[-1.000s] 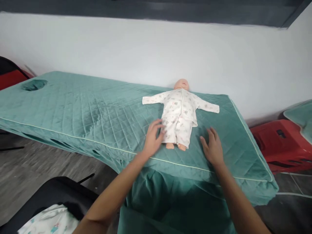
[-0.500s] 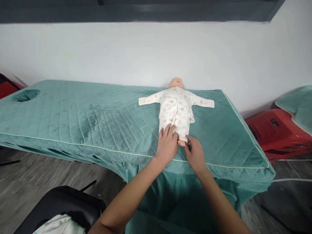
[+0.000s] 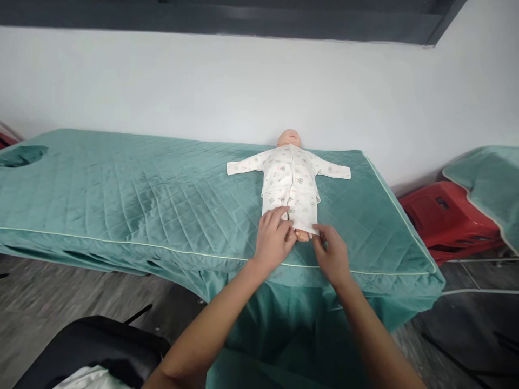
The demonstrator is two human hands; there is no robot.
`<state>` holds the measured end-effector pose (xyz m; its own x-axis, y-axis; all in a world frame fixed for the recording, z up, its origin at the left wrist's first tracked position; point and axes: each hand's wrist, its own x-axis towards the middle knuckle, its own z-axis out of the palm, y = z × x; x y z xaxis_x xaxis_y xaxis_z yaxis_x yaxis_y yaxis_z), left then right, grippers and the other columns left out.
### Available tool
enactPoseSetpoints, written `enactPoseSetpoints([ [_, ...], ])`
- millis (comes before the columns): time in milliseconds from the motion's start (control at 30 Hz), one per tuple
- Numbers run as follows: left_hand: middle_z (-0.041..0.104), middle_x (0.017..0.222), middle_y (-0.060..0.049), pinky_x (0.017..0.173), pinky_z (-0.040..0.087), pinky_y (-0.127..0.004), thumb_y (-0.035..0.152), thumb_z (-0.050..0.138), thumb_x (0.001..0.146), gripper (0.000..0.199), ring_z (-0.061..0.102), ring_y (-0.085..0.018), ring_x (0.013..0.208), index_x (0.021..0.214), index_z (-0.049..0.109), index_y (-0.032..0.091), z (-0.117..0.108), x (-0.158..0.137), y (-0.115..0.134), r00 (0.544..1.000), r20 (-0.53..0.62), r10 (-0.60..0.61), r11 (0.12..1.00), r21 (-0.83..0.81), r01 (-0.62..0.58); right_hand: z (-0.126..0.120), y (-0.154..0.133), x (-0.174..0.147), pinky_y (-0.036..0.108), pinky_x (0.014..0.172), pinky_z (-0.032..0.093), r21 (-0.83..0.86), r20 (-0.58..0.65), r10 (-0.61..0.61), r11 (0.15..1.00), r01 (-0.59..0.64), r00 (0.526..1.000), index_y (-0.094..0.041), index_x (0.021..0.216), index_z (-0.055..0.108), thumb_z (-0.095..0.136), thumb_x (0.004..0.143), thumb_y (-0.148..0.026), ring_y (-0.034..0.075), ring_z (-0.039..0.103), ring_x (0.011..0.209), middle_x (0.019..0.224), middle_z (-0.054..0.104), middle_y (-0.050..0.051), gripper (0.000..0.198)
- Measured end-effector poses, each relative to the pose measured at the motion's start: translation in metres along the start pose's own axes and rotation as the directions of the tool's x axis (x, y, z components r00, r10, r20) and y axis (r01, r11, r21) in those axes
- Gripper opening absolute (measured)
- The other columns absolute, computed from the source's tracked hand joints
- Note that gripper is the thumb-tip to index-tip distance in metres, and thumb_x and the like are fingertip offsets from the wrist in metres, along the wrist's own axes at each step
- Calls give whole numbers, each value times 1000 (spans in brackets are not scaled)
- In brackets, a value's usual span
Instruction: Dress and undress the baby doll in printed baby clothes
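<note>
A baby doll [image 3: 289, 138] lies on its back on the green quilted bed, arms out to the sides. It wears a white printed jacket [image 3: 284, 167] and matching trousers [image 3: 304, 213]. My right hand [image 3: 332, 253] pinches the outer edge of the trouser cuff on the right-hand leg between thumb and fingertips. My left hand [image 3: 273, 237] lies over the other trouser leg with bent fingers, its thumb and index finger at the inner side of the same cuff. Between my hands the doll's foot [image 3: 302, 235] shows below the cuff. My left hand hides the other foot.
The green bed [image 3: 182, 205] runs along a white wall, with a face hole [image 3: 24, 155] at its left end. A red plastic stool [image 3: 446, 216] stands beyond the right end. Below left is a black chair [image 3: 93, 343] with white cloth [image 3: 91, 378] on it.
My right hand has shifted slightly outward, drawing the cuff wider to the right. My left hand stays over the doll's leg. The view has shifted a little.
</note>
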<state>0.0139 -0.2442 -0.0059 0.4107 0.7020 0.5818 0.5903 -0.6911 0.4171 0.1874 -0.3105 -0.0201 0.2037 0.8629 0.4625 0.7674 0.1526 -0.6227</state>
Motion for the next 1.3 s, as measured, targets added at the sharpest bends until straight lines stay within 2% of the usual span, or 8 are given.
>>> enactPoseSetpoints([
  [167, 55, 141, -16, 109, 42, -50, 16, 55, 88, 11, 52, -28, 131, 90, 65, 19, -10, -8, 8, 994, -104, 21, 1000, -15, -23, -8, -1, -13, 35, 75, 49, -84, 46, -43, 995, 46, 998, -21, 116, 59, 44, 95, -20, 20, 60, 80, 95, 64, 7, 25],
  [367, 53, 143, -18, 114, 39, -51, 17, 55, 89, 11, 55, -26, 128, 92, 65, 17, -2, -26, 3, 995, -60, 80, 997, 10, -79, 5, 7, -28, 36, 74, 51, -180, 133, -16, 983, 40, 991, -20, 118, 58, 42, 99, -25, 24, 64, 87, 100, 66, 9, 26],
  [533, 57, 136, -14, 109, 43, -50, 16, 53, 92, 18, 54, -25, 128, 107, 63, 19, 0, -48, -10, 990, -108, 86, 996, -18, -88, 6, 9, -29, 36, 77, 52, -171, 111, -30, 984, 49, 993, -21, 117, 60, 44, 102, -29, 23, 65, 92, 104, 66, 8, 24],
  [633, 54, 137, -15, 104, 48, -48, 21, 55, 94, 29, 53, -26, 127, 123, 57, 21, -2, -58, -19, 990, -140, -8, 1000, -25, 5, 3, 4, -25, 36, 78, 53, -186, 44, -91, 978, 98, 995, -20, 119, 60, 51, 99, -29, 23, 63, 93, 105, 63, 9, 24],
  [733, 50, 138, -16, 103, 49, -47, 30, 59, 94, 40, 52, -27, 126, 132, 52, 21, -1, -61, -26, 989, -104, -106, 994, -29, 104, 6, -9, -17, 43, 87, 52, -226, 4, -229, 948, 224, 973, -18, 125, 56, 58, 94, -26, 28, 57, 106, 115, 60, 14, 31],
  [833, 51, 134, -15, 102, 49, -46, 35, 61, 93, 42, 53, -27, 123, 132, 53, 21, 2, -57, -27, 991, -51, -127, 992, -22, 126, 16, -25, -5, 50, 99, 47, -256, 107, -334, 901, 351, 936, -16, 126, 54, 58, 92, -19, 31, 51, 120, 127, 57, 16, 34],
  [1133, 58, 121, -12, 95, 50, -43, 37, 61, 93, 35, 58, -25, 112, 124, 57, 21, 0, -52, -39, 991, -41, -124, 990, -74, 121, 38, -45, 26, 55, 109, 35, -423, 193, -329, 822, 381, 924, -16, 97, 65, 58, 94, -23, 35, 46, 131, 130, 60, 17, 10],
  [1300, 59, 121, -12, 94, 48, -41, 23, 57, 93, 33, 56, -24, 111, 126, 53, 19, -5, -51, -45, 991, 98, -88, 987, -125, 100, 44, -39, 25, 53, 110, 36, -427, 199, -308, 827, 365, 930, -16, 93, 66, 62, 92, -22, 33, 48, 130, 128, 63, 15, 8],
])
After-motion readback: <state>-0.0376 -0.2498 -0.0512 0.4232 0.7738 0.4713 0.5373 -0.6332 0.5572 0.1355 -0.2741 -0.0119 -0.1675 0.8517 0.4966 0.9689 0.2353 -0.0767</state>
